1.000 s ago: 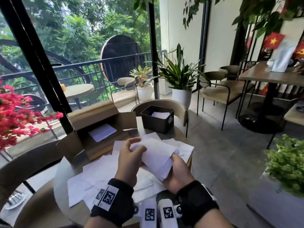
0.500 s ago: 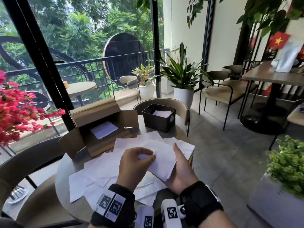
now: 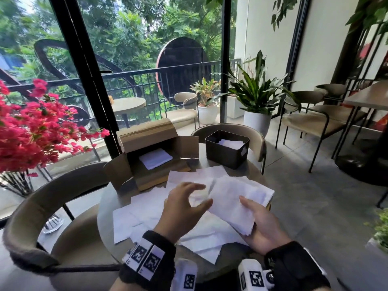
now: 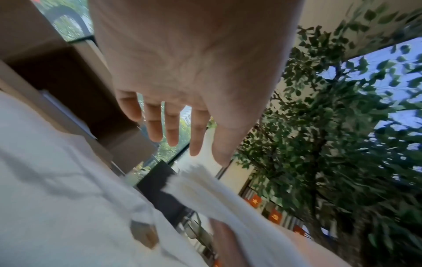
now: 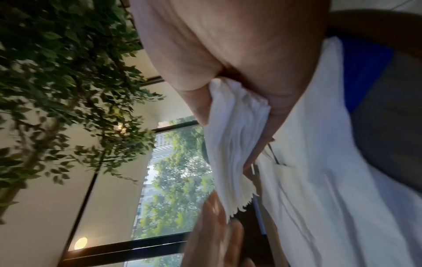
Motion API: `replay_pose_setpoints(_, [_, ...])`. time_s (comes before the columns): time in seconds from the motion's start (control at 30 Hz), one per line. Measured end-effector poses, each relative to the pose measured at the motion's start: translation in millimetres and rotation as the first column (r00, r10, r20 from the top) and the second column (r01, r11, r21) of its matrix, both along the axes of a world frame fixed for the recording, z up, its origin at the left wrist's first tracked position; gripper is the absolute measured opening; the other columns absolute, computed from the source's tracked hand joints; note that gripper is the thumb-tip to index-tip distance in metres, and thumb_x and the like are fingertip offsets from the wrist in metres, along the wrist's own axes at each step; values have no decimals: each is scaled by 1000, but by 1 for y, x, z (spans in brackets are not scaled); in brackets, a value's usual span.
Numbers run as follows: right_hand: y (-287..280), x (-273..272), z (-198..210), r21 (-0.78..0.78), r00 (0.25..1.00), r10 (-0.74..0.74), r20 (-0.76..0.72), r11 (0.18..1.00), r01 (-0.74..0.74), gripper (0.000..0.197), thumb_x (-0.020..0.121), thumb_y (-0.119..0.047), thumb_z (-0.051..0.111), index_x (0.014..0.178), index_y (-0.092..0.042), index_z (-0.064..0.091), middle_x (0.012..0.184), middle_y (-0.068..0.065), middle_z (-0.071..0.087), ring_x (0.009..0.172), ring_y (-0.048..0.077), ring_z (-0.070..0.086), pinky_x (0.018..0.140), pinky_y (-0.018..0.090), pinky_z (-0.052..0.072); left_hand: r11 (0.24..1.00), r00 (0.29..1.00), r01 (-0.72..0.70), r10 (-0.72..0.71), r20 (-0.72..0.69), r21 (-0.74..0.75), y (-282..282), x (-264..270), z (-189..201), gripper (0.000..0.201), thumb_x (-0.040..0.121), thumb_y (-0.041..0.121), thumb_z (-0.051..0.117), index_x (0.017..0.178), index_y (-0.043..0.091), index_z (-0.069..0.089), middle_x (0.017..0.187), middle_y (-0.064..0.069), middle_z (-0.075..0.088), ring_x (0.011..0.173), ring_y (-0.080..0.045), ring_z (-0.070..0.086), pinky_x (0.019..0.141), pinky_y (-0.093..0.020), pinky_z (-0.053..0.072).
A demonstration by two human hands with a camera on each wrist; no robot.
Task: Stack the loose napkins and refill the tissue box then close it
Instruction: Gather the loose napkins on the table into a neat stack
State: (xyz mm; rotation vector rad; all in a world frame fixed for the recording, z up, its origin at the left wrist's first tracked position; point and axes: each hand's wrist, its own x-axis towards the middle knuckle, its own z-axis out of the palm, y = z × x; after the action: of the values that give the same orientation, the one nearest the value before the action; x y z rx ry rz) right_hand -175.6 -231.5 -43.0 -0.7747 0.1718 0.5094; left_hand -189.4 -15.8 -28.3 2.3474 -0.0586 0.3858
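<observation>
Clearly the napkins (image 3: pixel 235 204) are thin, limp and tear-prone, so they are best held by the stack's edge. At lower centre the right hand (image 3: pixel 260 225) pinches them above the tabletop (image 3: pixel 105 215); the left hand (image 3: pixel 180 208) hovers spread, holding nothing.

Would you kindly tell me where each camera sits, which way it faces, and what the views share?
Head: worn on the head, looking down at the round table; shows left hand, right hand and both wrist mounts.
Left wrist: looks along the open left hand towards the cardboard box.
Right wrist: looks along the right hand, whose grip is on the napkin stack.
Shared: all three show the napkin stack.
</observation>
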Motion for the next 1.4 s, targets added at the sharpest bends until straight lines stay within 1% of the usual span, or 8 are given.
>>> replay_pose_setpoints(0.13, [-14, -4, 13, 17, 998, 18, 57, 1000, -19, 43, 98, -30, 61, 128, 0, 69, 123, 25, 75, 99, 37, 79, 88, 54, 63, 995, 975, -62, 77, -206, 79, 65, 39, 1, 40, 85, 39, 77, 122, 26, 69, 123, 8, 67, 113, -12, 62, 99, -32, 50])
replay_pose_setpoints(0.23, [-14, -4, 12, -31, 1000, 20, -6, 999, -20, 36, 106, -22, 52, 125, 4, 69, 115, 27, 77, 86, 36, 80, 64, 46, 67, 964, 908, -13, 123, -401, 266, 85, 73, -7, 51, 85, 37, 77, 132, 24, 63, 137, 0, 60, 124, -19, 57, 102, -29, 47])
replay_pose_setpoints(0.3, [-11, -3, 8, -95, 1000, -7, -11, 995, 6, 33, 106, -16, 53, 128, 4, 68, 118, 26, 77, 90, 36, 80, 65, 44, 67, 924, 867, 57, 142, -478, 377, 87, 90, -13, 61, 84, 43, 76, 140, 29, 55, 145, 1, 53, 131, -23, 53, 106, -31, 44])
replay_pose_setpoints(0.5, [-14, 3, -3, -198, 996, -66, -52, 979, 55, 33, 105, -9, 54, 133, 4, 65, 121, 24, 76, 104, 41, 77, 78, 47, 65, 861, 895, 134, 108, -434, 491, 63, 140, -9, 55, 92, 45, 65, 143, 30, 53, 147, -2, 54, 133, -28, 53, 108, -37, 44])
replay_pose_setpoints(0.7, [-16, 7, -2, -265, 994, -98, -55, 961, 80, 28, 103, -4, 58, 127, 9, 64, 107, 29, 78, 78, 38, 80, 52, 40, 64, 736, 895, 276, 37, -444, 618, 30, 178, -1, 65, 83, 47, 74, 142, 33, 52, 142, -4, 54, 132, -32, 50, 104, -42, 47])
replay_pose_setpoints(1.0, [-24, 14, -8, -240, 991, -105, -84, 967, 83, 29, 103, -7, 60, 127, 9, 64, 109, 29, 78, 84, 40, 80, 56, 42, 65, 656, 848, 397, 5, -530, 642, 20, 209, -6, 69, 59, 62, 88, 116, 35, 60, 116, 1, 47, 117, -31, 46, 91, -41, 48])
replay_pose_setpoints(1.2, [-22, 19, -13, -218, 990, -100, -98, 973, 77, 31, 104, -8, 59, 131, 5, 63, 112, 28, 77, 86, 40, 80, 57, 44, 65, 694, 830, 427, -48, -555, 579, 24, 210, -7, 60, 59, 59, 90, 97, 31, 52, 107, 4, 62, 98, -24, 58, 90, -38, 54])
replay_pose_setpoints(1.4, [-23, 22, -15, -240, 987, -114, -116, 967, 84, 36, 103, -11, 60, 137, 1, 62, 119, 26, 76, 108, 45, 74, 91, 53, 58, 697, 802, 474, -89, -591, 538, 27, 209, -5, 69, 61, 54, 91, 117, 32, 57, 105, 3, 66, 93, -21, 61, 87, -32, 53])
